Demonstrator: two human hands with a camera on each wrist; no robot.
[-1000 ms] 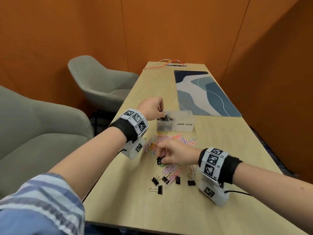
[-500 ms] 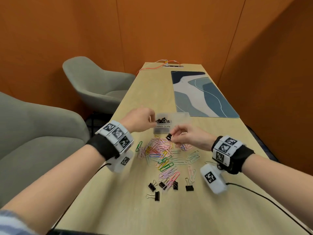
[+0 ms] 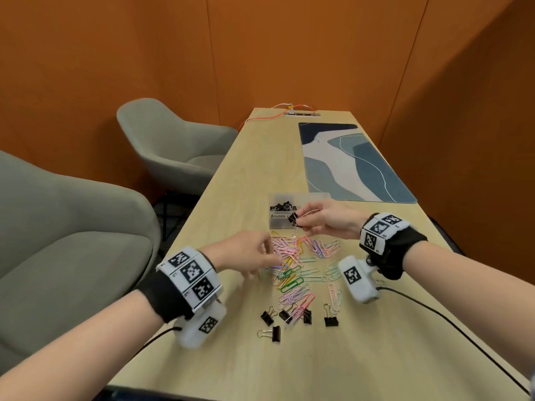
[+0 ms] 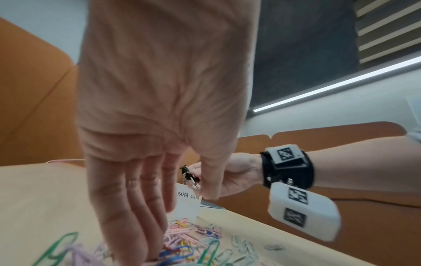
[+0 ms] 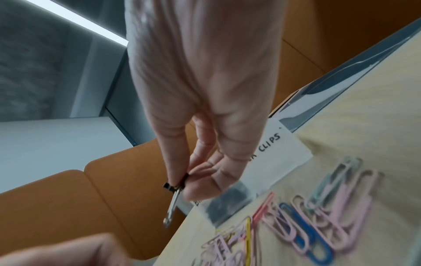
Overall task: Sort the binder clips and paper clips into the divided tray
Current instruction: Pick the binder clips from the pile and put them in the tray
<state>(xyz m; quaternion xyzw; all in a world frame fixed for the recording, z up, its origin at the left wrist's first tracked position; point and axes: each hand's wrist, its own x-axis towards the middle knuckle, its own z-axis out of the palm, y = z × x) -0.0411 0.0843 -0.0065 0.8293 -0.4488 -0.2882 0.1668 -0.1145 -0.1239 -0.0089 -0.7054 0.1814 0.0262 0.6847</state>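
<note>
A clear divided tray labelled "BINDER CLIPS" and "PAPER CLIPS" stands mid-table, with several black binder clips in its left compartment. My right hand pinches a black binder clip just in front of that compartment; the right wrist view shows the binder clip hanging by its wire handle. My left hand reaches down with straight fingers touching the coloured paper clip pile. Several loose binder clips lie nearer me.
A blue patterned desk mat lies behind the tray on the right. Two grey armchairs stand along the table's left edge. A power strip with an orange cable sits at the far end. Wrist camera cables trail across the near table.
My left hand has come back from the tray to the paper clip pile. My right hand has lifted a binder clip from the pile and carried it up to the tray's front.
</note>
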